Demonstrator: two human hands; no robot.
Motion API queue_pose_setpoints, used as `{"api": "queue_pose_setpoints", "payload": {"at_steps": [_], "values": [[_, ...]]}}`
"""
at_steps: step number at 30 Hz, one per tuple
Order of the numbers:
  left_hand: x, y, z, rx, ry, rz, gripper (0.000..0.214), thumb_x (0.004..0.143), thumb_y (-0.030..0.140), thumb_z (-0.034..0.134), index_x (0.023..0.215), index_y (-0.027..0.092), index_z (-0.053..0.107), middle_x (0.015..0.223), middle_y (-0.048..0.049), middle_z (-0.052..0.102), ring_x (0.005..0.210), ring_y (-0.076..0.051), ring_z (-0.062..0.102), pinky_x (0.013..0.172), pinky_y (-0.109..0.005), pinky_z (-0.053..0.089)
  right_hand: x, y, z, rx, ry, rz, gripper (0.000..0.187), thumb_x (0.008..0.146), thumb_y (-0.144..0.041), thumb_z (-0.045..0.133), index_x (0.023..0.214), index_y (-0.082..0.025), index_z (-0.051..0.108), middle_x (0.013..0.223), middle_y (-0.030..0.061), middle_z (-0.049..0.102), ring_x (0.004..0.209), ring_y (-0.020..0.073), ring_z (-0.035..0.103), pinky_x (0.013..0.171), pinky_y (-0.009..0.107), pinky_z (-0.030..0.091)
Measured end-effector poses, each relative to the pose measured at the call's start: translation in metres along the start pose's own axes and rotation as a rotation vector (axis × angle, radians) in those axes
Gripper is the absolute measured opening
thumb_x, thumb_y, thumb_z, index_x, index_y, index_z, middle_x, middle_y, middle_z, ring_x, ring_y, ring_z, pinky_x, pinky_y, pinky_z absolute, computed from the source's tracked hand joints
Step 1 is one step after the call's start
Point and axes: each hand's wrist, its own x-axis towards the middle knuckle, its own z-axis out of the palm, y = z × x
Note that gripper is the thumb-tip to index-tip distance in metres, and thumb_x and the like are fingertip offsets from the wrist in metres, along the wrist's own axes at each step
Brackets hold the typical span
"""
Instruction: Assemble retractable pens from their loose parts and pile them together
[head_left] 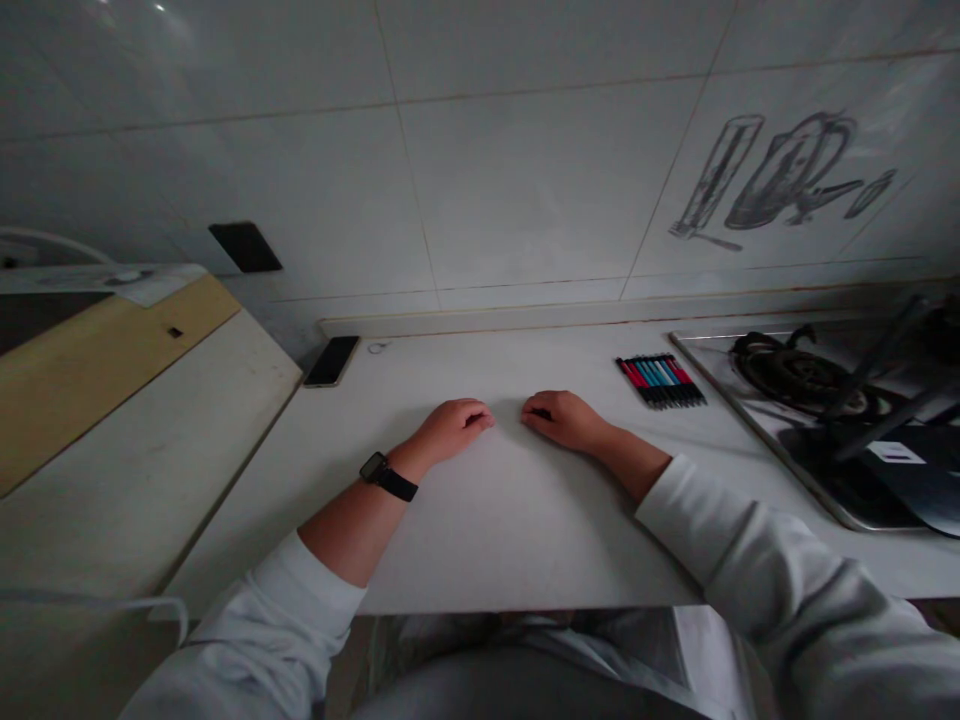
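My left hand (451, 430) rests on the white countertop (525, 540) with its fingers loosely curled in, and a black watch (388, 476) circles that wrist. Facing it across a small gap, my right hand (568, 420) also lies on the surface, fingers folded. I see nothing held in either hand. To the right of my right hand, several pens (661, 382) with red, blue and black barrels lie side by side in a row. A dark-screened phone (332, 361) lies flat at the back left, beside a small ring-like item (379, 348).
A gas stove (757, 400) is set into the counter at the right, with a black object (911, 465) bearing a white label over it. A pale appliance or cabinet (150, 420) stands on the left. Behind runs a tiled wall (517, 190) with a black rectangle (245, 246).
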Motion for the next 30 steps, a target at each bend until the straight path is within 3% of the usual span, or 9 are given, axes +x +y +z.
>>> {"api": "queue_pose_setpoints", "payload": {"at_steps": [6, 13, 19, 26, 30], "values": [[0.0006, 0.0009, -0.0007, 0.017, 0.004, 0.004, 0.021, 0.098, 0.033, 0.056, 0.092, 0.021, 0.073, 0.093, -0.0032, 0.074, 0.087, -0.019, 0.066, 0.079, -0.03, 0.047, -0.0002, -0.0029, -0.0017, 0.004, -0.008, 0.011, 0.021, 0.097, -0.032, 0.058, 0.097, -0.021, 0.075, 0.091, 0.0059, 0.073, 0.079, 0.0175, 0.063, 0.073, 0.027, 0.043], [0.0005, 0.0005, -0.0023, -0.033, -0.006, -0.031, 0.025, 0.1, 0.026, 0.046, 0.083, 0.019, 0.063, 0.079, -0.0005, 0.067, 0.074, -0.015, 0.06, 0.071, -0.027, 0.043, 0.0007, -0.0037, -0.0009, -0.009, -0.021, 0.009, 0.019, 0.096, -0.029, 0.058, 0.097, -0.02, 0.074, 0.089, 0.0057, 0.072, 0.077, 0.0168, 0.061, 0.071, 0.027, 0.04], [0.0002, 0.0014, -0.0026, 0.031, -0.011, -0.022, 0.041, 0.104, 0.042, 0.043, 0.072, 0.019, 0.056, 0.071, -0.0005, 0.06, 0.07, -0.016, 0.055, 0.068, -0.029, 0.04, 0.0001, -0.002, 0.0004, 0.002, -0.013, 0.0, 0.018, 0.095, -0.028, 0.058, 0.097, -0.02, 0.074, 0.089, 0.0057, 0.072, 0.079, 0.0171, 0.061, 0.073, 0.027, 0.041], [0.0001, -0.0011, -0.0023, 0.007, -0.004, -0.041, 0.032, 0.102, 0.029, 0.041, 0.079, 0.019, 0.061, 0.079, -0.0019, 0.066, 0.076, -0.017, 0.06, 0.073, -0.029, 0.043, 0.0003, -0.0033, -0.0009, 0.006, -0.02, 0.0, 0.019, 0.096, -0.029, 0.058, 0.098, -0.021, 0.074, 0.089, 0.0054, 0.071, 0.078, 0.0174, 0.061, 0.073, 0.027, 0.041], [-0.0016, -0.0006, -0.0033, -0.039, -0.024, -0.076, 0.027, 0.102, 0.026, 0.041, 0.103, 0.02, 0.067, 0.078, 0.0001, 0.066, 0.072, -0.015, 0.06, 0.07, -0.027, 0.044, 0.0006, -0.0039, -0.0009, -0.005, -0.021, 0.016, 0.019, 0.095, -0.029, 0.058, 0.097, -0.021, 0.075, 0.088, 0.0056, 0.071, 0.077, 0.0173, 0.061, 0.072, 0.027, 0.041]]}}
